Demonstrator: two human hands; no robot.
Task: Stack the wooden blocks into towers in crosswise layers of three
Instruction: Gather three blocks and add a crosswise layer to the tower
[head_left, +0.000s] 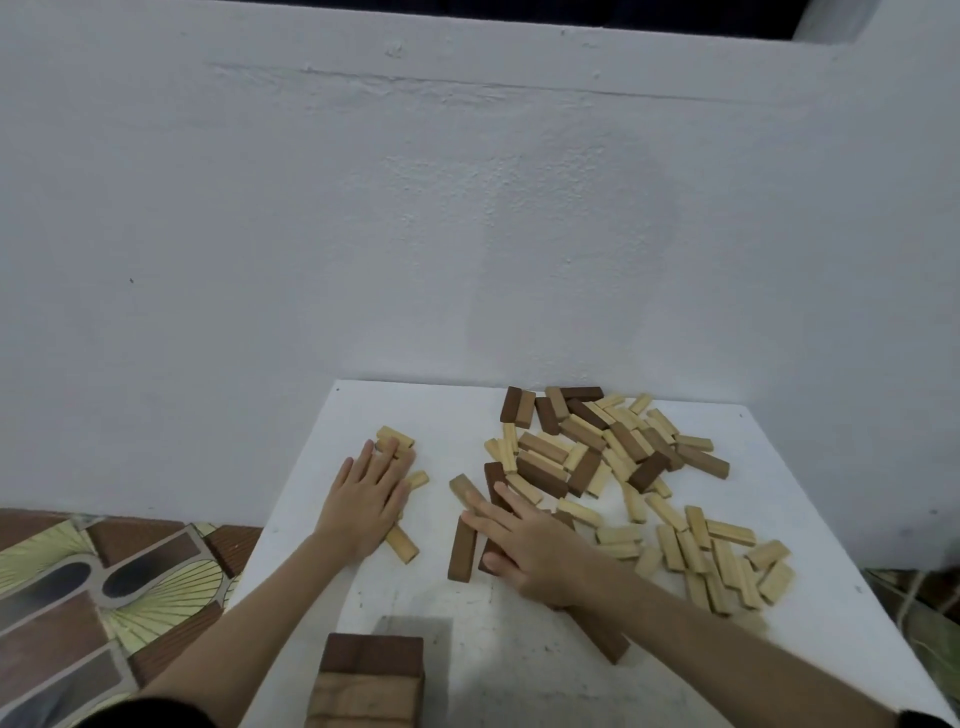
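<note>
Both hands lie flat on the white table, fingers spread and pressing down rather than pinching anything, which looks like gathering and squaring blocks before lifting them. The left hand covers a small cluster of pale blocks near the table's left edge; a few ends poke out beyond the fingertips and one sticks out below the palm, so the hand seems to be pushing them side by side into a layer. The right hand rests open across several dark blocks near the middle of the table, the thumb against one block's near end (probably lining up three of one colour).

The main supply is a loose heap of blocks, dark and pale mixed, spread from the far edge toward the right edge, with a mostly pale scatter nearer the right side. One tower already stands at the near edge, its top layer dark above a paler layer running crosswise. Most blocks are unstacked, so the job is at an early stage.
</note>
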